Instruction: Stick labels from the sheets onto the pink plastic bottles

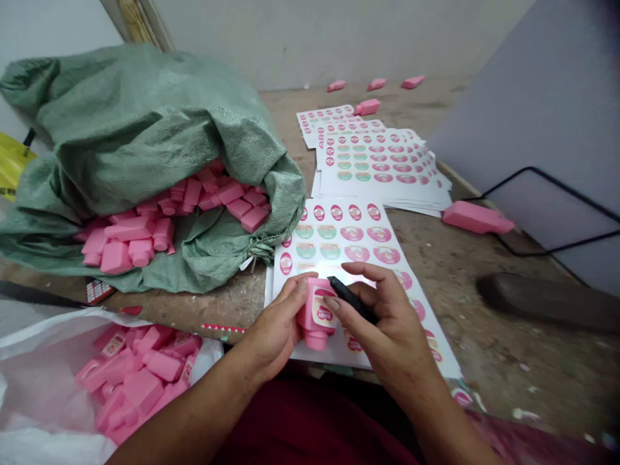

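A small pink plastic bottle [317, 338] with a printed label [323, 309] on its face is gripped in my left hand [278, 326], neck pointing toward me. My right hand [382, 316] is closed around a black tool [356, 302], perhaps a cutter or marker; its exact kind is unclear. The right thumb rests against the label's edge. Beneath both hands lies a sheet of stickers [339, 216] with rows of pink and green ovals.
Left, a green woven sack [145, 110] spills unlabelled pink bottles [130, 242]. A white bag [29, 374] at lower left holds more bottles. More sticker sheets [378, 161] lie fanned behind. A bottle [475, 217] lies by a black wire frame [557, 177] at right.
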Demonstrator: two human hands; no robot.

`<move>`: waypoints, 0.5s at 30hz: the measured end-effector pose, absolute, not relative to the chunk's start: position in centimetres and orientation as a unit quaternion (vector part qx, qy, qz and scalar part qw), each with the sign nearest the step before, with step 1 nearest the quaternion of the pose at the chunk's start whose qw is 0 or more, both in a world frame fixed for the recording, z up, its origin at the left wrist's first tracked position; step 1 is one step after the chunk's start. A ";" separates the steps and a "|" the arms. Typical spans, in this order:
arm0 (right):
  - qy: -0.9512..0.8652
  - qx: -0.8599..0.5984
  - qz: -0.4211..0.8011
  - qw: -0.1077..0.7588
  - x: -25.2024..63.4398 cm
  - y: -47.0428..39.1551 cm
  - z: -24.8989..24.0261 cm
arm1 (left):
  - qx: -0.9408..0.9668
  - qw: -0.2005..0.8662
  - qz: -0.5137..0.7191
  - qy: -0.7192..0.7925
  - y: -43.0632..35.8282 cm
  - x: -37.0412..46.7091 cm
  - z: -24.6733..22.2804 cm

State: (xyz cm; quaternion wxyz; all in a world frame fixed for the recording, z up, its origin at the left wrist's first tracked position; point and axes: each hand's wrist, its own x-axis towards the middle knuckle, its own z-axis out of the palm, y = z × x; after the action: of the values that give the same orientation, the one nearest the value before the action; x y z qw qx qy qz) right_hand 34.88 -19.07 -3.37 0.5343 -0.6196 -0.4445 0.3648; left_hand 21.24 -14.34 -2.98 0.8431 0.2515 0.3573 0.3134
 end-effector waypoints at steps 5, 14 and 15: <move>-0.426 -0.600 0.395 0.549 35.1 -19.0 -3.0 | 0.261 0.839 0.295 0.374 -14.5 21.3 -2.9; -0.362 -0.556 0.476 0.578 35.1 -18.9 -2.3 | 0.252 0.852 0.285 0.360 -14.5 21.0 -3.0; -0.354 -0.555 0.484 0.576 35.2 -19.0 -2.3 | 0.245 0.856 0.286 0.354 -14.4 20.9 -3.0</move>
State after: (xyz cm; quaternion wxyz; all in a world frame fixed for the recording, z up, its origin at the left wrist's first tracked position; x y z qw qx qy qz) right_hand 35.17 -18.97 -2.29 0.5759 -0.5553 -0.3540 0.4844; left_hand 20.91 -14.40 -3.04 0.8561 0.2448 0.3545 0.2857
